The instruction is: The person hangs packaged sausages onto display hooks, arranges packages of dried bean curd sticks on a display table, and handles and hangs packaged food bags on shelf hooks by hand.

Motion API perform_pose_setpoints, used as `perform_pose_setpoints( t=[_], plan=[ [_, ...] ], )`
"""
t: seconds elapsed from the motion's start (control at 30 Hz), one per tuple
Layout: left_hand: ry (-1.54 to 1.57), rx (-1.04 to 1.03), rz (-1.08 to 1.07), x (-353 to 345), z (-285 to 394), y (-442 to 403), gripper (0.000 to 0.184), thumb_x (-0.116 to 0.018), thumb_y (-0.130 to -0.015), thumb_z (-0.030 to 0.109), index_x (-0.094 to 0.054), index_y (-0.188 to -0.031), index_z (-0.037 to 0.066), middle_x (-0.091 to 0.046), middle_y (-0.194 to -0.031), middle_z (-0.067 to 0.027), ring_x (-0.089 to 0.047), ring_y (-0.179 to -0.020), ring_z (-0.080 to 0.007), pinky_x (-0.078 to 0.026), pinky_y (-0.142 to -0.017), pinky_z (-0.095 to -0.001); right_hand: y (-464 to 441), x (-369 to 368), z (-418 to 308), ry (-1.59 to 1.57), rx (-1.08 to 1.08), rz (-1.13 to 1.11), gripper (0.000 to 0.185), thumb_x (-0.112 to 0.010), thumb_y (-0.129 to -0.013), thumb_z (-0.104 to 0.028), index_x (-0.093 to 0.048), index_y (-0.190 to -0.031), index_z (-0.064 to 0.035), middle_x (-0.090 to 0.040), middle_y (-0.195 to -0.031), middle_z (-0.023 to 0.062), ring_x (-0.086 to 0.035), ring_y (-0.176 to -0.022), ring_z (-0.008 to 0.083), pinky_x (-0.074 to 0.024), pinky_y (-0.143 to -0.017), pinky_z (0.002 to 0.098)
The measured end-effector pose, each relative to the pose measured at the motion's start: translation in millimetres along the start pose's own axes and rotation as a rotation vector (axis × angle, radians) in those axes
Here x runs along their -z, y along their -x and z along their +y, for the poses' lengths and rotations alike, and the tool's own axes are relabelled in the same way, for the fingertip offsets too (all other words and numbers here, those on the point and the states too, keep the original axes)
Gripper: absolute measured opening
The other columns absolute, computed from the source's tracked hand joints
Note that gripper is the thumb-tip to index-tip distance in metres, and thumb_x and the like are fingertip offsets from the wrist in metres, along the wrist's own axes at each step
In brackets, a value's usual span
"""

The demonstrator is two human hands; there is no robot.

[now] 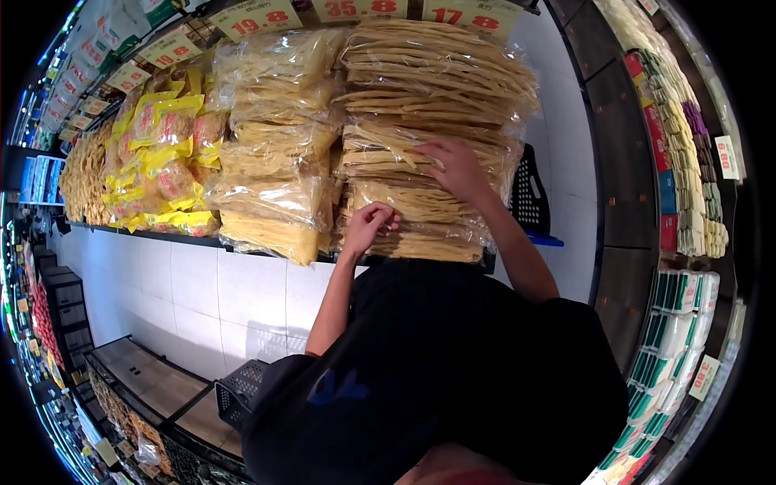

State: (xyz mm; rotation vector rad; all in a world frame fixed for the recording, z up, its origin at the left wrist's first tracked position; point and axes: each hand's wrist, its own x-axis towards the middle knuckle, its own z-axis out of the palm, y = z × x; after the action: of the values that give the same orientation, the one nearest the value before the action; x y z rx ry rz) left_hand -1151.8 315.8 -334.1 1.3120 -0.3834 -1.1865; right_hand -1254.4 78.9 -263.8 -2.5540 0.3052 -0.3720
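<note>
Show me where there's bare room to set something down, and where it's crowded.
Bare: the white floor between the display and the brown shelf; also the floor strip between the long yellow sticks and brown cabinet, past the black basket.

Crowded: the display, sticks beneath left hand and right hand, yellow bags further left.

Both bare forearms (516, 246) reach forward, the left hand (369, 226) loosely curled, the right hand (455, 167) farther out with palm down and fingers (432, 151) extended
</note>
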Motion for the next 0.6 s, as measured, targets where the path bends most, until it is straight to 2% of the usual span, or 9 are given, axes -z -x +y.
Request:
perform_pose_setpoints(
  t=[0.03, 0.1, 0.23, 0.33, 0.4, 0.43, 0.5, 0.6],
  plan=[
    [-0.004, -0.001, -0.007, 0.1, -1.2, -0.9, 0.019, -0.053, -0.097, 0.020, -0.063, -0.098, 0.004, -0.069, -0.091, -0.0035, -0.065, -0.079, -0.0109, -0.050, -0.065, -0.0237, 1.4, -9.8, 7.4, 0.003, -0.004, 0.006, 0.047, -0.073, -0.075, -0.019, -0.062, -0.121, -0.0174, -0.058, -0.123, 0.0069, -0.051, -0.114, 0.0289, -0.0347, -0.103, 0.0468],
    [-0.015, -0.010, -0.018, 0.5, -3.0, -2.0, 0.020, -0.052, -0.098, 0.021, -0.061, -0.101, 0.003, -0.068, -0.093, -0.0066, -0.065, -0.082, -0.0144, -0.051, -0.066, -0.0263, 2.6, -27.3, 18.3, 0.255, -0.028, -0.040, 0.055, -0.072, -0.077, -0.021, -0.056, -0.130, -0.0185, -0.049, -0.135, 0.0115, -0.041, -0.127, 0.0316, -0.0240, -0.110, 0.0540],
    [-0.001, -0.028, -0.009, 1.2, -3.2, -0.5, 0.019, -0.053, -0.098, 0.020, -0.061, -0.101, 0.002, -0.068, -0.093, -0.0077, -0.066, -0.081, -0.0149, -0.051, -0.065, -0.0270, 4.3, -26.1, 7.1, 0.249, -0.039, -0.075, 0.058, -0.071, -0.079, -0.021, -0.052, -0.134, -0.0177, -0.042, -0.140, 0.0149, -0.034, -0.132, 0.0346, -0.0178, -0.112, 0.0576],
    [-0.003, -0.024, 0.027, 7.6, -12.7, -1.3, 0.019, -0.052, -0.098, 0.019, -0.061, -0.101, 0.002, -0.068, -0.093, -0.0080, -0.066, -0.079, -0.0151, -0.052, -0.065, -0.0275, 8.9, -17.6, -7.2, 0.257, -0.007, -0.001, 0.054, -0.070, -0.081, -0.022, -0.054, -0.132, -0.0168, -0.042, -0.140, 0.0138, -0.034, -0.132, 0.0358, -0.0207, -0.113, 0.0535],
    [0.010, -0.005, 0.044, 10.3, -17.1, -0.8, 0.019, -0.053, -0.098, 0.019, -0.061, -0.101, 0.002, -0.069, -0.092, -0.0075, -0.066, -0.077, -0.0142, -0.051, -0.065, -0.0260, 13.0, -9.4, -17.6, 0.120, 0.043, 0.029, 0.047, -0.069, -0.082, -0.021, -0.058, -0.127, -0.0138, -0.045, -0.138, 0.0125, -0.037, -0.131, 0.0346, -0.0270, -0.112, 0.0484],
    [0.020, 0.009, 0.058, 10.8, -18.3, -1.2, 0.019, -0.053, -0.097, 0.019, -0.062, -0.101, 0.002, -0.069, -0.092, -0.0069, -0.067, -0.076, -0.0134, -0.051, -0.064, -0.0246, 16.6, -6.8, -22.0, 0.119, 0.041, 0.027, 0.047, -0.069, -0.082, -0.021, -0.058, -0.127, -0.0138, -0.045, -0.138, 0.0125, -0.037, -0.131, 0.0346, -0.0270, -0.112, 0.0484],
    [0.011, 0.013, 0.058, 11.1, -20.2, -2.1, 0.019, -0.053, -0.098, 0.019, -0.061, -0.101, 0.002, -0.069, -0.092, -0.0076, -0.066, -0.075, -0.0143, -0.052, -0.065, -0.0259, 22.8, -3.0, -27.6, -0.001, 0.031, -0.017, 0.039, -0.067, -0.083, -0.018, -0.061, -0.120, -0.0101, -0.049, -0.134, 0.0107, -0.041, -0.129, 0.0321, -0.0334, -0.109, 0.0432],
    [0.001, 0.012, 0.056, 10.5, -20.1, -4.0, 0.019, -0.053, -0.098, 0.019, -0.061, -0.101, 0.002, -0.069, -0.092, -0.0079, -0.066, -0.074, -0.0141, -0.052, -0.065, -0.0255, 26.1, -4.8, -19.5, -0.121, -0.003, -0.013, 0.033, -0.067, -0.084, -0.016, -0.063, -0.116, -0.0083, -0.052, -0.131, 0.0099, -0.043, -0.127, 0.0301, -0.0361, -0.107, 0.0418]
  ],
)
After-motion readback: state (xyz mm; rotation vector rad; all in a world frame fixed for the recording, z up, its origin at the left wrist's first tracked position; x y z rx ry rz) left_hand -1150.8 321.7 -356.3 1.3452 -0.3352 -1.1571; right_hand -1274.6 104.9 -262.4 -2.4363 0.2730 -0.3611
